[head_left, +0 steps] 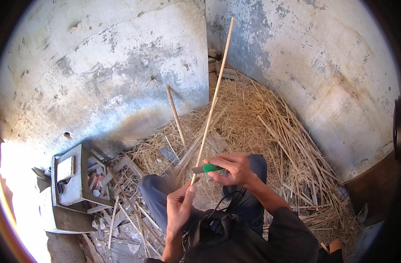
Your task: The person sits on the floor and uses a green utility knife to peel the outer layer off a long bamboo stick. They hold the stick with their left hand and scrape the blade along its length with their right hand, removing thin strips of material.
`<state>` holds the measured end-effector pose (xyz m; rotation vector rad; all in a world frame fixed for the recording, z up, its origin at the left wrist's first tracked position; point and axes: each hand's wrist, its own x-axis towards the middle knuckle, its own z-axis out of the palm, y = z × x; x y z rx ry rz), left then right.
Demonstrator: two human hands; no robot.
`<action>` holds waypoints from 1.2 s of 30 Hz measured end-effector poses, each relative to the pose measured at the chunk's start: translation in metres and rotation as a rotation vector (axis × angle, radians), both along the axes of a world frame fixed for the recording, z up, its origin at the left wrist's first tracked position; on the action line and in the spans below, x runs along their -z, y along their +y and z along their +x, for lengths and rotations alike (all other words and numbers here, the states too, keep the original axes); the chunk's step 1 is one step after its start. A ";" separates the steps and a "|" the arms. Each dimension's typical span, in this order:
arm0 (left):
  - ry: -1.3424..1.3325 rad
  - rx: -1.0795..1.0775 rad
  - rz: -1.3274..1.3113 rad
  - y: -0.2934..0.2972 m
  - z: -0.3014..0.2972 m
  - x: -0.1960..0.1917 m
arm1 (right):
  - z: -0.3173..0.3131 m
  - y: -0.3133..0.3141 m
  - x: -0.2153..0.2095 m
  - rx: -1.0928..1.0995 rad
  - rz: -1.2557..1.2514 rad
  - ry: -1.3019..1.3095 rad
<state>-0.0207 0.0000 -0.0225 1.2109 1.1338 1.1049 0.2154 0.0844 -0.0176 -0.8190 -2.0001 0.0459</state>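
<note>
A long, thin pale wooden stick [215, 94] slants up and away in front of me. My left hand [180, 205] is closed around its lower end, thumb along the wood. In my right hand [233, 169] is a knife with a green handle [212, 168]. Its short grey blade [197, 169] lies across the stick, just above my left hand's fingertips. Whether the blade's edge bites into the wood is too small to tell.
Straw and shavings [244, 114] cover the floor, with a bundle of long strips [292, 144] along the right wall. A wooden stool [80, 175] holding small items stands at left. Another stick [176, 115] stands near the back wall [121, 57].
</note>
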 end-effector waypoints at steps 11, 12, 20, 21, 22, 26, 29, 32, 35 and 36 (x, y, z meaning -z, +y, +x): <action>0.024 0.116 -0.092 -0.040 -0.010 -0.006 | 0.061 0.058 0.018 0.363 -0.177 0.277; 0.017 0.110 -0.099 -0.042 -0.010 -0.008 | 0.068 0.059 0.018 0.364 -0.213 0.305; -0.010 -0.026 -0.066 -0.020 -0.012 -0.008 | 0.040 0.033 0.031 0.113 -0.089 0.364; -0.023 -0.031 -0.080 -0.018 -0.012 -0.012 | 0.034 0.027 0.028 0.066 -0.112 0.301; -0.038 -0.036 -0.095 -0.016 -0.011 -0.015 | 0.029 0.018 0.020 0.021 -0.136 0.236; 0.046 -0.070 0.008 -0.012 0.002 -0.012 | 0.005 0.000 0.007 -0.060 -0.043 0.120; 0.061 -0.116 0.076 -0.011 0.011 -0.008 | 0.000 -0.005 -0.002 -0.051 -0.023 0.064; 0.103 -0.138 0.074 -0.015 0.012 -0.013 | 0.000 -0.008 -0.007 -0.053 -0.012 0.038; 0.138 -0.145 0.081 -0.017 0.013 -0.014 | 0.001 -0.010 -0.009 -0.068 0.008 0.019; 0.139 -0.149 0.086 -0.017 0.012 -0.011 | 0.001 -0.010 -0.009 -0.072 0.018 0.012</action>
